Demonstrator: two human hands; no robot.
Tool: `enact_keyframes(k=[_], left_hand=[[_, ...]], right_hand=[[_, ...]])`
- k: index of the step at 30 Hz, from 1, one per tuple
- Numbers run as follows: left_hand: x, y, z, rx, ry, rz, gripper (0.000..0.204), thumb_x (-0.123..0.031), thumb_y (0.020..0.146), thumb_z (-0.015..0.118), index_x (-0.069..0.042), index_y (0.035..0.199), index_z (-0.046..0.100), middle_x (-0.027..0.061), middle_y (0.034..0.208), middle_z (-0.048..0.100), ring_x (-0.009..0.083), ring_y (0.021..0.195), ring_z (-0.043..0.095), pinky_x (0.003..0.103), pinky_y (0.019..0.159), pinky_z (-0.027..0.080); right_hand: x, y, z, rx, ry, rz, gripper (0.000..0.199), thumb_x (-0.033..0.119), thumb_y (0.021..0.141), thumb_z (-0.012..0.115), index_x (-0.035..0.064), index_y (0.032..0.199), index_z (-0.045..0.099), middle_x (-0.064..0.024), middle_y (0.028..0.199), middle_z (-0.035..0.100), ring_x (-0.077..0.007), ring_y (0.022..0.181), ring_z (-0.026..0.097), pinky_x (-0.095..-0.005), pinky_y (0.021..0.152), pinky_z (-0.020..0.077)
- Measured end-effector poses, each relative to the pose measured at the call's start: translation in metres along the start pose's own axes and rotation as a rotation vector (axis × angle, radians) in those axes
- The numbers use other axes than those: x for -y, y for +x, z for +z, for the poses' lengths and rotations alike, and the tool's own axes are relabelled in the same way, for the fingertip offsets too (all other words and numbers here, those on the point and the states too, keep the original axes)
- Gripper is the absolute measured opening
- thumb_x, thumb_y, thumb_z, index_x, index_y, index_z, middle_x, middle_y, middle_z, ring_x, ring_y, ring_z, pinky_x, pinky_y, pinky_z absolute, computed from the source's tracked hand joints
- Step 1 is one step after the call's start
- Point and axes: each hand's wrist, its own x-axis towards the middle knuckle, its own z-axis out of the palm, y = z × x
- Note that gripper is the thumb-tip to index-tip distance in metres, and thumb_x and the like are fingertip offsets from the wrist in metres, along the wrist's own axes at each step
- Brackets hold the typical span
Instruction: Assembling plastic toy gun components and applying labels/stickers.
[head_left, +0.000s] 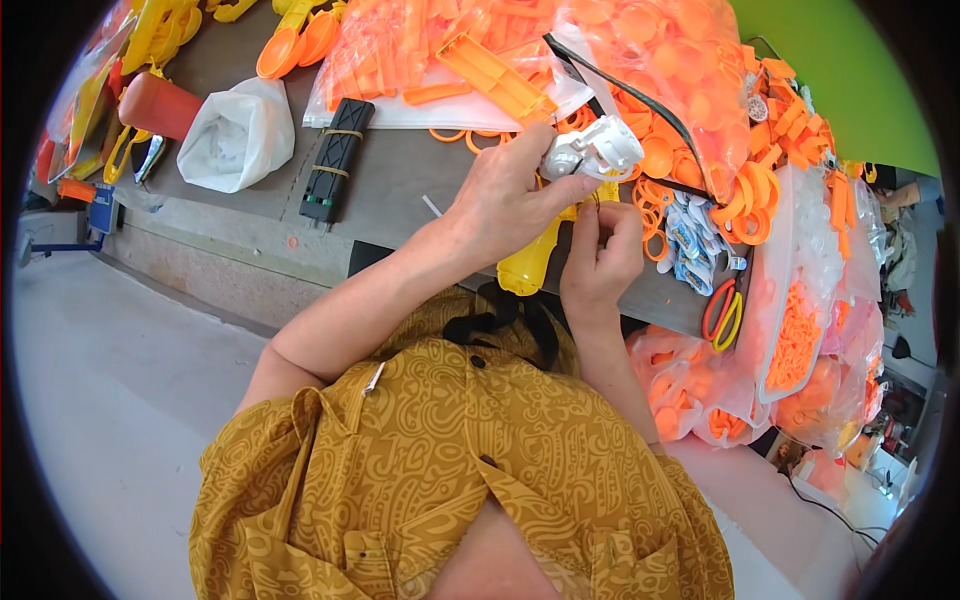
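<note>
My left hand (pixel 508 197) grips a yellow plastic toy body (pixel 528 262) with a white and silver part (pixel 597 150) at its top, held above the grey table (pixel 410 180). Just to its right, my right hand (pixel 601 258) has its fingers pinched together against the yellow piece, below the white part. What the fingertips hold is too small to tell. Orange rings (pixel 655 192) lie on the table just beyond both hands.
Clear bags of orange plastic parts (pixel 660 60) pile along the table's far side and right end. A black ridged block (pixel 337 160), a white bag (pixel 240 135) and an orange cylinder (pixel 160 105) lie to the left. Blue-and-white pieces (pixel 695 245) sit at the right.
</note>
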Motion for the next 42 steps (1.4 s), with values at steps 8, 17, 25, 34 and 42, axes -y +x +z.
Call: enact_keyframes(k=[8,17,25,34,42], left_hand=[[-0.002,0.000,-0.001,-0.020,-0.025,-0.002,0.036,-0.025,0.071,0.067,0.002,0.074,0.043,0.0175,0.063,0.053,0.0260,0.056,0.056,0.034,0.050,0.042],[-0.005,0.001,0.006,0.026,0.043,0.029,0.024,-0.015,0.074,0.067,-0.001,0.083,0.049,0.0012,0.063,0.047,0.0047,0.058,0.042,0.022,0.048,0.038],[0.009,0.002,0.011,0.064,0.284,0.251,0.027,-0.011,0.071,0.067,-0.004,0.093,0.052,0.0110,0.065,0.052,0.0217,0.053,0.051,0.031,0.049,0.040],[0.012,0.006,0.015,0.041,0.171,0.170,0.029,-0.007,0.071,0.066,-0.003,0.096,0.053,0.0037,0.058,0.048,0.0092,0.049,0.041,0.024,0.045,0.035],[0.005,0.005,0.012,0.097,0.348,0.242,0.029,-0.011,0.071,0.067,-0.003,0.095,0.053,0.0069,0.063,0.053,0.0118,0.050,0.046,0.026,0.047,0.039]], right_hand=[[0.003,0.000,0.004,0.010,-0.194,-0.164,0.014,-0.002,0.074,0.057,-0.0001,0.074,0.043,-0.0128,0.068,0.047,-0.0256,0.048,0.048,-0.0329,0.043,0.0391],[0.006,0.020,-0.017,0.281,0.076,0.424,0.010,0.003,0.075,0.057,-0.0011,0.080,0.050,-0.0039,0.067,0.054,-0.0099,0.056,0.053,-0.0226,0.045,0.0434],[0.005,0.040,-0.025,0.433,0.529,0.846,0.039,0.000,0.067,0.059,0.0022,0.104,0.048,-0.0069,0.081,0.061,-0.0119,0.056,0.057,-0.0228,0.043,0.0471],[0.003,-0.012,-0.021,0.147,0.043,-0.123,0.031,-0.005,0.073,0.053,-0.0047,0.104,0.049,-0.0178,0.094,0.051,-0.0300,0.081,0.056,-0.0325,0.068,0.0471],[-0.001,-0.010,-0.018,0.173,0.118,-0.040,0.032,-0.008,0.069,0.049,-0.0066,0.101,0.052,-0.0189,0.100,0.050,-0.0338,0.088,0.052,-0.0352,0.074,0.0440]])
